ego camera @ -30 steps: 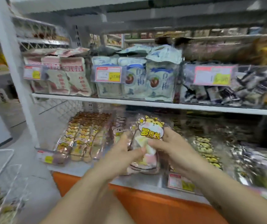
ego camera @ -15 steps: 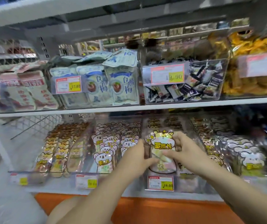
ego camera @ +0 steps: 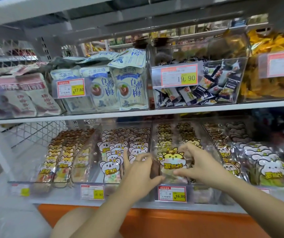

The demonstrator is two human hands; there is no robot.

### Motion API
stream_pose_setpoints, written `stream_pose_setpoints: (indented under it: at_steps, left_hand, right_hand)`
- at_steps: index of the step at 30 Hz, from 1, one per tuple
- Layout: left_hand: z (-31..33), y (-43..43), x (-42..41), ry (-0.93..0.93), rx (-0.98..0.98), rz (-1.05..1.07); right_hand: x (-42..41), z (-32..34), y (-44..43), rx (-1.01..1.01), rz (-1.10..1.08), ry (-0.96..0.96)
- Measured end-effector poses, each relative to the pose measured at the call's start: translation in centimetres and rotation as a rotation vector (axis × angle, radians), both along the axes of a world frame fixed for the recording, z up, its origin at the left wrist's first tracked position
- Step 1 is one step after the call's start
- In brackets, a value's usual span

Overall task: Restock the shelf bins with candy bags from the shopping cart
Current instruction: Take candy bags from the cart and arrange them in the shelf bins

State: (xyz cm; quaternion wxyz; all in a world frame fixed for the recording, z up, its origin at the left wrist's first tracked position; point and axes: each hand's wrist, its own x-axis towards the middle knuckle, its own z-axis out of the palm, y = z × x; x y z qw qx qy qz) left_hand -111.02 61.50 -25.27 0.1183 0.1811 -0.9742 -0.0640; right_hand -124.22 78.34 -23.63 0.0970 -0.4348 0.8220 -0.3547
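A clear candy bag (ego camera: pixel 172 163) with a yellow cat-face label sits at the front of a clear shelf bin (ego camera: pixel 206 194) on the lower shelf, in front of several matching bags. My left hand (ego camera: pixel 138 170) grips the bag's left edge, thumb under its lower corner. My right hand (ego camera: pixel 198 164) holds its right side, fingers curled over the top and thumb on the front. The shopping cart is out of view.
Neighbouring lower bins hold koala-label bags (ego camera: pixel 111 166) on the left and mouse-label bags (ego camera: pixel 270 169) on the right. The upper shelf (ego camera: pixel 137 114) overhangs with plum bags (ego camera: pixel 129 88) and a bin of small dark packets (ego camera: pixel 206 93). Price tags (ego camera: pixel 171 194) line the front edge.
Both hands carried the cat-label bag forward and down into the front of the bin. The view swung right and closer to the shelf, and the cart left the frame.
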Motion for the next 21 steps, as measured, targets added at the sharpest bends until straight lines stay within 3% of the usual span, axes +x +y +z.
stream_pose_setpoints:
  at_steps: [13,18,21]
  left_hand:
    - [1.3,-0.1,0.3,0.252,0.408,0.018]
    - [3.4,-0.4,-0.8,-0.003,0.179,-0.074]
    - [4.0,0.0,-1.2,-0.075,0.045,-0.138]
  right_hand:
    - [-0.4,-0.8,-2.1,0.052,0.022,0.218]
    - [-0.3,-1.9,-2.5,0.035,-0.038,0.29]
    - [-1.2,-1.2,-1.8,0.143,0.068,0.252]
